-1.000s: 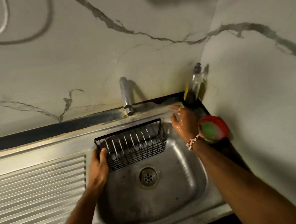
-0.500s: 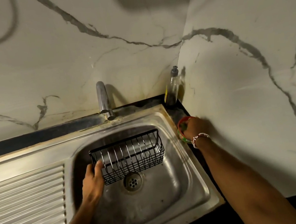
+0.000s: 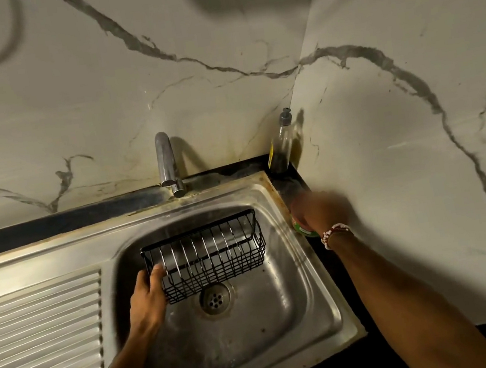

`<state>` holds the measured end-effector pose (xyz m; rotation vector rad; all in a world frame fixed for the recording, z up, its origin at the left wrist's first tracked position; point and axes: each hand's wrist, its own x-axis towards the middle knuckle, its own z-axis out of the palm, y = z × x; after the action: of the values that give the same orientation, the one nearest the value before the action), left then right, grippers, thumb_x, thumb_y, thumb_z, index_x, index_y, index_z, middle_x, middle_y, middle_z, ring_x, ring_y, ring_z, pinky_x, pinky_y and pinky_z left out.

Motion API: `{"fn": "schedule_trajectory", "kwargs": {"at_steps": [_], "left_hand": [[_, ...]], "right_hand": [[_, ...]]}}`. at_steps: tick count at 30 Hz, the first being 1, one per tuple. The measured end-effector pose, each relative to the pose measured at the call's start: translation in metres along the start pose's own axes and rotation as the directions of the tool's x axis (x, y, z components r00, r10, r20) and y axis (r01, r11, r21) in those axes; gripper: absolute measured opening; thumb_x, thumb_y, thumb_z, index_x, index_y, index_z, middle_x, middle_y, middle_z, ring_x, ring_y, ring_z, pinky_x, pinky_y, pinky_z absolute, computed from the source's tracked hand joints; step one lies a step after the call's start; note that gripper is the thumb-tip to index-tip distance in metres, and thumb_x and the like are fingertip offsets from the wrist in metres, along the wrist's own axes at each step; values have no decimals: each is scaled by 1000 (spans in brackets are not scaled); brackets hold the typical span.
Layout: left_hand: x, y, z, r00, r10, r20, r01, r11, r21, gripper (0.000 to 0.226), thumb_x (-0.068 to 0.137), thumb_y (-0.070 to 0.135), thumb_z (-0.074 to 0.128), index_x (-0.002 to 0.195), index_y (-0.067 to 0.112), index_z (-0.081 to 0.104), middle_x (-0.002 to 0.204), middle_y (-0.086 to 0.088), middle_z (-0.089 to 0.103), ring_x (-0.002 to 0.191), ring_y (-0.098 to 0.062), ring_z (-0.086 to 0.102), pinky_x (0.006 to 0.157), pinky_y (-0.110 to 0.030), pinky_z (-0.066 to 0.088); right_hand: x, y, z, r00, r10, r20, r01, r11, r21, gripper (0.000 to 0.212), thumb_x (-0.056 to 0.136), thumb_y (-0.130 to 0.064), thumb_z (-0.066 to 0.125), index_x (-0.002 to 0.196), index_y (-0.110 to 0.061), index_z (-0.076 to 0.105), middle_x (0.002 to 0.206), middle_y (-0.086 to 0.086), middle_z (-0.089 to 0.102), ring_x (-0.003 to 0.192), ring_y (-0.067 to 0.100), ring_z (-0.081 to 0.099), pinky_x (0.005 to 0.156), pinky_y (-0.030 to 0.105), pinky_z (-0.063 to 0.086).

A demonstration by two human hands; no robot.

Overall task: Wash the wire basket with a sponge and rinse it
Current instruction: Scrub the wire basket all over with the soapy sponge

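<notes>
Over the sink (image 3: 289,309) basin, the left hand (image 3: 148,295) grips the left end of the basket (image 3: 214,252) — black wire, rectangular, open-topped, near the drain (image 3: 215,298). The right hand (image 3: 318,213) is blurred at a green tub (image 3: 305,231) beside the sink — grip unclear.

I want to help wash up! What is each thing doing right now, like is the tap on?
wire basket: tilted in the sink, held at its left end.
left hand: grips the wire basket.
right hand: blurred, over the green tub; grip unclear.
tap: no water running.
drain: unplugged.
soap bottle: upright in the corner.
</notes>
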<state>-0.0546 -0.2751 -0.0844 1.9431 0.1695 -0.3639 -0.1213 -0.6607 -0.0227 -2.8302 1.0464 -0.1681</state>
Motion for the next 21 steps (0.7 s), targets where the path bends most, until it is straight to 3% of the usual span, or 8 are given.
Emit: {"fn": "schedule_trajectory", "kwargs": {"at_steps": [5,8,10,13,16,19,21], "left_hand": [[3,-3,3,999,-29,16,29,1000,2,113,67,98,36,145,16,40,145,-12,54,128,-34,55,105,-60,45],[-14,20,3,1000,4,23,-4,1000,-16,82,82,85,39,136,24,52,138,-10,59,124,-34,57,104,-59,46],[-22,27,2,999,30,11,-30,1000,-4,63,80,83,38,114,33,57,125,-5,65,115,-30,61,100,-59,49],[-29,26,-3,999,40,-21,-40,999,30,54,80,79,35,103,34,56,103,10,65,102,-19,62,98,-55,50],[-40,26,-9,997,64,-43,-62,996,61,54,85,73,36,102,26,57,92,14,64,87,-7,60,95,-50,51],[-50,31,-13,993,80,-89,-71,993,91,56,83,73,34,88,21,53,84,1,67,80,-16,63,84,-48,52],[-52,30,-15,991,72,-109,-63,994,85,58,78,76,33,84,21,50,79,-2,66,77,-22,64,81,-50,52]], "right_hand": [[-1,1,-4,995,3,-101,-7,999,-39,19,81,-20,59,94,-10,68,93,12,66,86,31,62,68,32,45],[-2,0,-20,977,37,-210,-2,986,169,22,79,-15,58,97,-13,71,92,11,67,84,32,61,68,31,44],[-9,-15,-32,970,34,-241,55,934,353,21,84,-15,58,102,-14,69,100,9,66,90,30,62,70,30,45],[-32,-61,-46,931,-126,-343,284,842,460,19,86,-15,62,104,-11,67,103,10,66,91,27,63,75,35,53],[-61,-114,-43,861,-359,-361,483,798,361,19,87,-16,61,104,-11,68,108,10,66,92,25,62,75,32,53],[-90,-156,-31,809,-508,-297,578,779,243,18,84,-16,63,100,-13,70,102,5,64,86,23,60,67,25,48],[-113,-180,-23,779,-566,-270,623,749,226,15,85,-18,62,98,-14,69,97,2,60,86,20,57,67,26,51]]}}
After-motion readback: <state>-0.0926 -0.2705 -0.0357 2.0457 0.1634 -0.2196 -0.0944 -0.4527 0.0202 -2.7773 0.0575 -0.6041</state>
